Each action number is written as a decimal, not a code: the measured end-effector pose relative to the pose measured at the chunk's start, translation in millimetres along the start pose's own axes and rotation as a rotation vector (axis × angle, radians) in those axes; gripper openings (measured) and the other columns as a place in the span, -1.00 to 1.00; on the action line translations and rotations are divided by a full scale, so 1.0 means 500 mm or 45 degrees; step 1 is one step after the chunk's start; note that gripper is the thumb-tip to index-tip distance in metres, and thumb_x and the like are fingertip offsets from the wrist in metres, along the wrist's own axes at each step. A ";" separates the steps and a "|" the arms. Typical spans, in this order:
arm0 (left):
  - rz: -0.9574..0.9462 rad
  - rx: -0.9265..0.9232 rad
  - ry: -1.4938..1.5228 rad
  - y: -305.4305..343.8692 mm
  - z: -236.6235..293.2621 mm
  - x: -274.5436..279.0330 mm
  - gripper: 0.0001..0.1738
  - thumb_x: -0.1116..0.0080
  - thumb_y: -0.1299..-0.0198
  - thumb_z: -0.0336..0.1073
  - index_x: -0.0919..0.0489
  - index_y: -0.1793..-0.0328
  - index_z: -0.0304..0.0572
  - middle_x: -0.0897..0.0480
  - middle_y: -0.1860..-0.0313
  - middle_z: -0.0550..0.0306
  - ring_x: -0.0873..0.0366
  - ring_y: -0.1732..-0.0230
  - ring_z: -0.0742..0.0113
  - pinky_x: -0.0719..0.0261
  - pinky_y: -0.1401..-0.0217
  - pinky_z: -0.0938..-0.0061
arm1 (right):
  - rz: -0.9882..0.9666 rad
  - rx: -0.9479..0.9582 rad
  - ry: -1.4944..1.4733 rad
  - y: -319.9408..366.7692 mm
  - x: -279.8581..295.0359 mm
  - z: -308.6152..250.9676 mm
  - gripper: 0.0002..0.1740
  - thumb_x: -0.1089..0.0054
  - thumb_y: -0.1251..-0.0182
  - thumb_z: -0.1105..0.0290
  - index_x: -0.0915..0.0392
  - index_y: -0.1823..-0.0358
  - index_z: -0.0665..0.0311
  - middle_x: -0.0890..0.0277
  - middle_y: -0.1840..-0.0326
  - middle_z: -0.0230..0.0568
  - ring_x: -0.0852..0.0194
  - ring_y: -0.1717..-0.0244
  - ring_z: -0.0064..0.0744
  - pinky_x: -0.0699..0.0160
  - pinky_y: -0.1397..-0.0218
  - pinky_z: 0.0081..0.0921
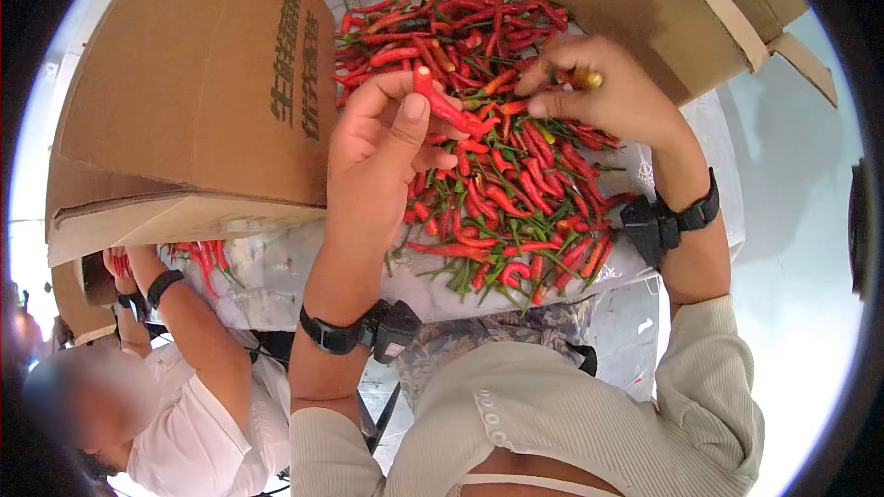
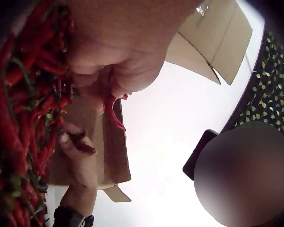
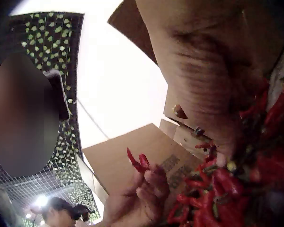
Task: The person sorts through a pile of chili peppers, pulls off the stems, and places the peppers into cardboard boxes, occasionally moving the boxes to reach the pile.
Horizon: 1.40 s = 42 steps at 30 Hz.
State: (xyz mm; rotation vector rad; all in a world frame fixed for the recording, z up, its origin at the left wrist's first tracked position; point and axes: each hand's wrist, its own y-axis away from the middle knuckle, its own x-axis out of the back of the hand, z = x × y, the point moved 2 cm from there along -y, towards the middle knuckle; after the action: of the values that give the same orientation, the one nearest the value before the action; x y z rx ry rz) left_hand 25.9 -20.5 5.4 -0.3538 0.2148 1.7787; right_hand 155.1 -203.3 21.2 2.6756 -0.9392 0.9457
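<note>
My left hand [image 1: 373, 143] pinches a red chili pepper [image 1: 442, 106] between thumb and fingers, raised over the pile of chilies [image 1: 525, 193]. It has a pale, stemless blunt end turned up; the same chili [image 3: 139, 164] shows in the right wrist view. My right hand [image 1: 608, 87] is curled at the pile's upper right, gripping a yellowish-brown chili [image 1: 587, 80] whose end sticks out of the fist. Its thumb and fingertips are right at an orange-red chili [image 1: 512, 108] in the pile. In the left wrist view, a dark red piece [image 2: 81, 142] shows in this right hand.
Cardboard boxes stand at the left [image 1: 184, 64] and upper right [image 1: 635, 9] of the pile, on a whitish sheet [image 1: 276, 267]. At the lower left sits another person [image 1: 203, 405] with hands near more red chilies [image 1: 207, 262].
</note>
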 end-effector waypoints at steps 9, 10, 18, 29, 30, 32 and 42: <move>-0.052 0.074 0.143 0.000 0.001 0.001 -0.73 -0.04 -0.31 -0.22 -0.39 0.00 -0.23 -0.62 0.18 -0.02 -0.63 0.25 0.32 -0.61 0.36 0.64 | 0.150 0.095 0.003 -0.002 -0.006 -0.001 -0.77 -0.33 -0.12 0.38 -0.52 0.25 0.31 -0.52 0.34 -0.37 -0.42 0.34 -0.57 -0.40 0.24 -0.56; -0.056 0.081 0.160 0.000 0.001 0.002 -0.73 -0.04 -0.31 -0.22 -0.40 0.00 -0.23 -0.63 0.19 -0.02 -0.63 0.27 0.33 -0.61 0.37 0.64 | 0.142 0.036 -0.195 -0.003 -0.008 0.000 -0.77 -0.30 -0.15 0.36 -0.53 0.21 0.30 -0.53 0.34 -0.39 -0.40 0.36 -0.62 -0.38 0.28 -0.61; -0.062 0.092 0.111 0.003 0.005 0.000 -0.70 -0.11 -0.26 -0.31 -0.40 -0.06 -0.24 -0.62 0.22 0.02 -0.61 0.34 0.40 -0.62 0.33 0.63 | -0.081 -0.258 -0.775 0.006 -0.024 -0.047 -0.61 -0.20 -0.27 0.26 -0.50 -0.06 0.30 -0.58 0.28 -0.36 -0.46 0.33 -0.72 -0.43 0.27 -0.74; -0.209 0.121 -0.041 0.010 -0.008 -0.013 -0.62 -0.17 -0.22 -0.30 -0.21 0.01 -0.13 -0.63 0.36 0.00 -0.57 0.54 0.42 -0.53 0.53 0.63 | -0.132 0.024 -0.850 0.003 -0.073 -0.059 -0.69 -0.26 -0.23 0.33 -0.56 0.09 0.38 -0.58 0.27 -0.28 -0.51 0.27 -0.58 -0.52 0.17 -0.62; -0.207 0.128 -0.039 0.010 -0.008 -0.013 -0.63 -0.17 -0.22 -0.30 -0.22 0.01 -0.14 -0.62 0.37 0.01 -0.58 0.53 0.42 -0.53 0.53 0.63 | -0.150 0.032 -0.832 0.003 -0.077 -0.058 -0.70 -0.27 -0.22 0.33 -0.56 0.10 0.38 -0.58 0.28 -0.28 -0.51 0.28 -0.59 -0.51 0.18 -0.62; -0.197 0.139 -0.037 0.012 -0.005 -0.013 -0.65 -0.17 -0.22 -0.30 -0.25 0.03 -0.16 -0.62 0.38 0.03 -0.58 0.52 0.42 -0.53 0.53 0.64 | -0.070 -0.033 -0.930 0.006 -0.072 -0.058 -0.73 -0.30 -0.18 0.36 -0.57 0.14 0.36 -0.58 0.29 -0.31 -0.50 0.28 -0.60 -0.50 0.18 -0.63; -0.122 -0.017 -0.328 0.031 0.020 -0.027 -0.77 -0.18 -0.19 -0.34 -0.43 0.08 -0.21 -0.59 0.35 0.12 -0.59 0.43 0.44 -0.55 0.43 0.65 | 0.119 0.120 -0.706 0.009 -0.057 -0.065 -0.74 -0.37 -0.09 0.41 -0.59 0.20 0.33 -0.58 0.26 -0.37 -0.50 0.21 -0.60 -0.47 0.05 -0.60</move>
State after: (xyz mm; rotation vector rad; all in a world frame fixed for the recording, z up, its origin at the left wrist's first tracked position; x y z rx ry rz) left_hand 12.2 -33.1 18.9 -0.1396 0.0025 1.7122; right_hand 118.8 -181.5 29.2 3.0628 -1.1431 0.2519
